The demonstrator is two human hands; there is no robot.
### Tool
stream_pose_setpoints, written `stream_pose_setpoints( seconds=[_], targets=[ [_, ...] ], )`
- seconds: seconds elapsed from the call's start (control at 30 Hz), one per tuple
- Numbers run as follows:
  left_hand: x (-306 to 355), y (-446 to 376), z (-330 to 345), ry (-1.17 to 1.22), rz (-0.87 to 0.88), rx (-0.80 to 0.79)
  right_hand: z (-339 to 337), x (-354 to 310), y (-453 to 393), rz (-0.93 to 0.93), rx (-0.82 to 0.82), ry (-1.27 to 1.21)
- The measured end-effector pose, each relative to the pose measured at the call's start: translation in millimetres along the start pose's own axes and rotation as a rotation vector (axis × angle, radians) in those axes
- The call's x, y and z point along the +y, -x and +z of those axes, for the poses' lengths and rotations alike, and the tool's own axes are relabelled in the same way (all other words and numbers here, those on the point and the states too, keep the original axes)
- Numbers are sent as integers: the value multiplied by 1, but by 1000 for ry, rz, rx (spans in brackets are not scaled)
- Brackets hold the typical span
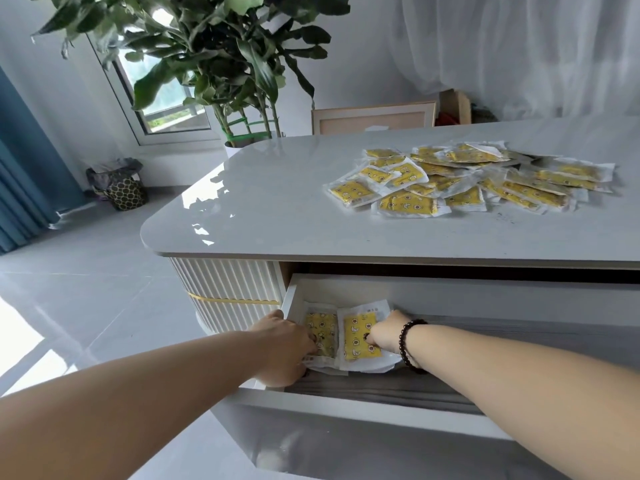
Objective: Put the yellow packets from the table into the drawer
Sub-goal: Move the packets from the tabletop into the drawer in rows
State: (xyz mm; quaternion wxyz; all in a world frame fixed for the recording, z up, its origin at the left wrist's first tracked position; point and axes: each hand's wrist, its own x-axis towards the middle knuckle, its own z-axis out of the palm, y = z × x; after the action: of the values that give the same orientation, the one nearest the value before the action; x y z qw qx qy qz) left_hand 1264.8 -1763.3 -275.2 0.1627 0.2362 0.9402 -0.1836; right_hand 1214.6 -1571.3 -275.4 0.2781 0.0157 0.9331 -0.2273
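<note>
Both your arms reach down into the open drawer (433, 292) below the tabletop (294, 202). Your left hand (285, 351) sits at the drawer's left end, over its side wall, with its fingers curled onto the left yellow packet (322, 329); the fingertips are hidden under the hand, so whether they pinch it or only press on it cannot be told. Your right hand (384, 332), with a dark bead bracelet (408, 344) on the wrist, rests on the right yellow packet (360, 336), fingers bent down against its face; a true grip cannot be told here either. The two packets lie flat, side by side and touching, on top of more white-edged packets in the drawer's left corner. The drawer floor to the right of them is grey and streaked. On the tabletop, well apart from your hands, a loose heap of yellow packets (467, 178) lies scattered and overlapping toward the right side. Behind the table stands a large leafy potted plant (214, 53), and just beside it a framed panel (374, 117) leans. Left of the table, on the pale tiled floor (86, 271), a patterned bin (126, 192) with a dark liner sits near a blue curtain (24, 168) and a window (162, 98).
</note>
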Motion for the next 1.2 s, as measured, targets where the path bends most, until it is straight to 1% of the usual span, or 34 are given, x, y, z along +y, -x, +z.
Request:
stream_pose_setpoints(
  seconds=[0.17,0.23,0.33,0.37,0.43,0.53,0.6,0.67,0.8,0.97,1.07,1.13,1.2],
  targets=[
    [1,1,-3,6,-7,-6,1,3,-4,-37,-18,146],
    [1,0,-2,15,-18,-3,-1,-1,3,2,4,148],
    [2,-1,-1,32,-31,15,0,2,-1,7,102,75],
    [2,-1,-1,40,-35,17,-1,3,2,17,111,63],
    [3,-1,-2,60,-47,23,1,4,1,-25,119,73],
    [5,0,-6,80,-66,33,7,7,5,-115,87,222],
    [6,0,-9,84,-74,37,8,8,8,-143,42,380],
    [7,1,-12,81,-76,34,5,6,11,-161,16,486],
    [8,3,-14,82,-77,1,3,5,13,-222,28,552],
    [12,7,-28,81,-83,-102,6,3,19,-209,114,573],
    [15,9,-43,149,-123,-143,3,0,26,-203,147,609],
    [18,13,-57,211,-139,-109,-8,-2,37,-181,151,665],
    [22,18,-75,312,-165,-31,-24,-2,51,-184,135,688]
  ],
)
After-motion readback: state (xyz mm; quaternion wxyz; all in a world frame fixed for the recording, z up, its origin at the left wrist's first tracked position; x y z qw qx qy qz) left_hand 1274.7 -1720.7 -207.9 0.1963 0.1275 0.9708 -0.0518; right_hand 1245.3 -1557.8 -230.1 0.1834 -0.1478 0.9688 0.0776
